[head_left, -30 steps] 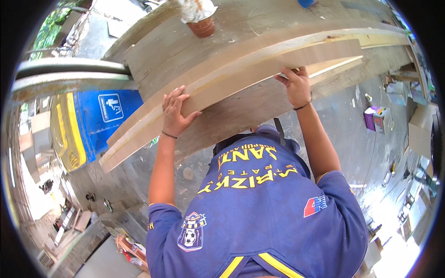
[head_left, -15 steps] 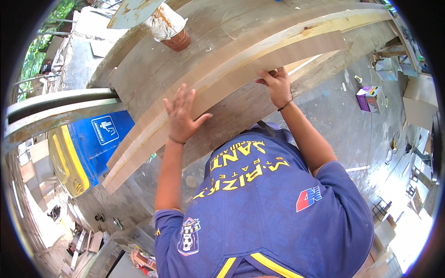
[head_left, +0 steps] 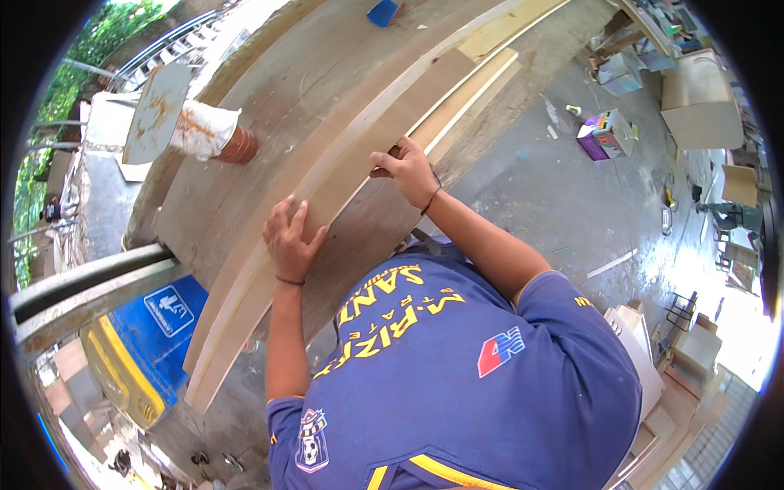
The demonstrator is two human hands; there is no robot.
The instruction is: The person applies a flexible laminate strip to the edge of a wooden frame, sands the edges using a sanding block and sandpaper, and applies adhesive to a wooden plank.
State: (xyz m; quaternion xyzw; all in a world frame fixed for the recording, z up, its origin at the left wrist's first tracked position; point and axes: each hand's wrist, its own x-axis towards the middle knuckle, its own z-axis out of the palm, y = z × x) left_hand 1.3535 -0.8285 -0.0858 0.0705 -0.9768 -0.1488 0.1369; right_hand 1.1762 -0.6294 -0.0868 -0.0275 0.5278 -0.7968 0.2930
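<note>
A long brown veneer strip (head_left: 339, 181) lies along a pale wooden board (head_left: 500, 34) on the workbench. My left hand (head_left: 290, 242) rests on the strip, its thumb apart from the other fingers. Farther along, my right hand (head_left: 411, 173) pinches the strip's near edge between thumb and curled fingers. A narrow pale wooden piece (head_left: 478, 88) sits beside the strip, beyond my right hand. What lies under the strip at my hands is hidden.
At the back left of the workbench (head_left: 286, 106) stand a reddish-brown container (head_left: 239, 145) and a stained flat sheet (head_left: 157, 113). A blue and yellow bin (head_left: 167, 327) is at the left. On the floor to the right is a purple box (head_left: 604, 135).
The view has turned, so the strip and board slant more steeply. My left hand's fingers have curled a little from flat; my right hand keeps its pinch on the strip's edge.
</note>
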